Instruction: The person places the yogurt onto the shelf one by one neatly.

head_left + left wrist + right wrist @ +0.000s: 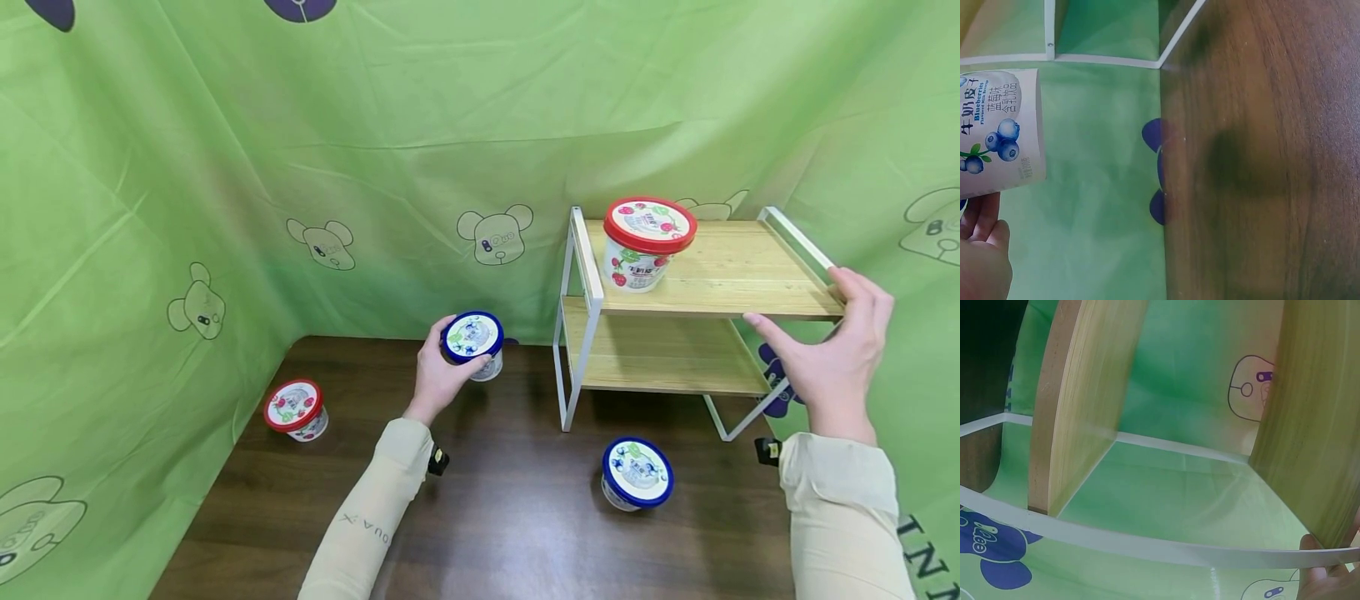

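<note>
My left hand [441,375] grips a tub with a blue lid [474,335], thumb on the near side and fingers round the far left. Blueberries are printed on the tub's white wall [1004,140] in the left wrist view, where it hangs clear of the tabletop. At the front right corner of a two-tier shelf rack [738,271], my right hand [843,358] holds the upper board and white frame, with the thumb stretched along the front edge. Fingertips [1311,559] lie at that frame corner in the right wrist view.
A red-lidded strawberry tub [648,243] stands on the upper board's left end. Another red-lidded tub [296,408] sits at the table's left, and a second blue-lidded tub [637,473] in front of the rack. Green cloth [375,167] hangs behind the brown table [510,533].
</note>
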The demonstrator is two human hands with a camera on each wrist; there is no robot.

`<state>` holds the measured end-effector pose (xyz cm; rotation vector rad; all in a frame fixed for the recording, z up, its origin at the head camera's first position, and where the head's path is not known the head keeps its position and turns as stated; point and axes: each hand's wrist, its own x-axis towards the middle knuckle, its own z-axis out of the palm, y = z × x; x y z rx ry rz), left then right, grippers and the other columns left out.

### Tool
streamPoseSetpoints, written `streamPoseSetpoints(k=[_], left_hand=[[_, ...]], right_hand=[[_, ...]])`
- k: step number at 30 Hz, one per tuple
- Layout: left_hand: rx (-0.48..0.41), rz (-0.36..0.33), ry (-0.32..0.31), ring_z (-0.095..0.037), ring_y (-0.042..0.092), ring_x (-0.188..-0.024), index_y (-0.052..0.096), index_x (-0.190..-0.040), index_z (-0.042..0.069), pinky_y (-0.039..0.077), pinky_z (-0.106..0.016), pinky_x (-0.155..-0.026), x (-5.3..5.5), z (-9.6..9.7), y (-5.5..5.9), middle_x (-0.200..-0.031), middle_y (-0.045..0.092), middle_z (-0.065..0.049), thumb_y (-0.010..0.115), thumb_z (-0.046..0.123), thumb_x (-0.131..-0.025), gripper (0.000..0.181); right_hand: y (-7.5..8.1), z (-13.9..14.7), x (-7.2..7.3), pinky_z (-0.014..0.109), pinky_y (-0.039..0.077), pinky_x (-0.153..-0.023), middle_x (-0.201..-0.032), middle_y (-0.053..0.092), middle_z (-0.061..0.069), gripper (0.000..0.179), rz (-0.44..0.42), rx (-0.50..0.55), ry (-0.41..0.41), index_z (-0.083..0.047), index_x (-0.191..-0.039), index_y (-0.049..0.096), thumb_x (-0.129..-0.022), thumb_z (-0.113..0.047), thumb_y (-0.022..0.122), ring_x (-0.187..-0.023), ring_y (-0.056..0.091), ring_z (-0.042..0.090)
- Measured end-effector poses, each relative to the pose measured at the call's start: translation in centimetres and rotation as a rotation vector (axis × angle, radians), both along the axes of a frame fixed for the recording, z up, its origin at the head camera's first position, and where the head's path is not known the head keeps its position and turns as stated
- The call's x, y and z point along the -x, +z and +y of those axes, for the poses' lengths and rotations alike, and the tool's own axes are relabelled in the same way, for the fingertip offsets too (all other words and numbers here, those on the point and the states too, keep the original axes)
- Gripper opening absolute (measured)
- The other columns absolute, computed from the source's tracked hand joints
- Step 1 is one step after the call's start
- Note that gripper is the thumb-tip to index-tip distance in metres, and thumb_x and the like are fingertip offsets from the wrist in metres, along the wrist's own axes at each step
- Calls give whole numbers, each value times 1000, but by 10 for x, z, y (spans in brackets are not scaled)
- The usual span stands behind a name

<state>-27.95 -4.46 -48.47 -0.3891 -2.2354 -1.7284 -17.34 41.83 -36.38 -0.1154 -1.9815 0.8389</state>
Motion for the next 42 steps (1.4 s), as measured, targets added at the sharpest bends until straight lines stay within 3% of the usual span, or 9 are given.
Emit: streamPoseSetpoints(k=[5, 7, 11, 15, 28, 34, 42], left_hand=[[-6, 18, -13, -24, 55, -121, 49, -145, 14, 43, -48, -104, -1, 2, 0, -134, 59, -7, 94, 25, -74, 84], [-11, 20, -15, -24, 55, -121, 49, -145, 14, 44, -48, -104, -1, 3, 0, -134, 59, -7, 94, 24, -74, 84], [-10, 26, -21, -24, 55, -120, 49, -145, 14, 44, -48, -103, -3, 3, 1, -134, 59, -7, 93, 25, -74, 83], [-4, 34, -24, -23, 55, -120, 49, -145, 14, 44, -46, -103, -4, 4, 3, -133, 59, -7, 94, 24, -74, 84], [-10, 68, -75, -29, 55, -122, 49, -147, 11, 43, -51, -104, -12, 7, 6, -136, 58, -11, 95, 25, -72, 89], [16, 77, -90, -22, 55, -121, 48, -146, 15, 43, -46, -104, -19, 9, 11, -135, 58, -4, 94, 29, -71, 89], [18, 87, -124, -20, 55, -121, 48, -146, 19, 45, -47, -103, -27, 11, 18, -135, 57, 0, 94, 29, -72, 87]], right_hand=[[-2, 4, 2, 25, 28, -106, -141, 43, -16, 79, 35, 6, 18, -19, -143, 58, -70, -26, 88, -130, 38, 8], [-3, 5, 3, 26, 28, -107, -140, 44, -15, 67, 49, 14, 20, -20, -142, 58, -78, -24, 79, -128, 40, 7], [-2, 5, 3, 27, 30, -107, -138, 44, -18, 48, 50, 25, -8, -21, -141, 59, -94, -12, 55, -120, 42, 3], [-1, 4, 3, 25, 32, -105, -136, 45, -20, 51, 45, 32, -29, -21, -141, 59, -98, 0, 41, -117, 43, 2], [0, 4, 3, 28, 30, -109, -137, 43, -22, 56, 14, 27, -31, -22, -141, 58, -94, 2, 42, -123, 42, 6], [8, -8, -1, 27, 30, -109, -134, 43, -21, 51, 16, 40, -39, -9, -140, 58, -93, 1, 43, -121, 42, 5], [1, 3, 2, 27, 29, -109, -137, 43, -22, 52, -10, 46, -27, -25, -142, 57, -93, -10, 55, -122, 41, 3]])
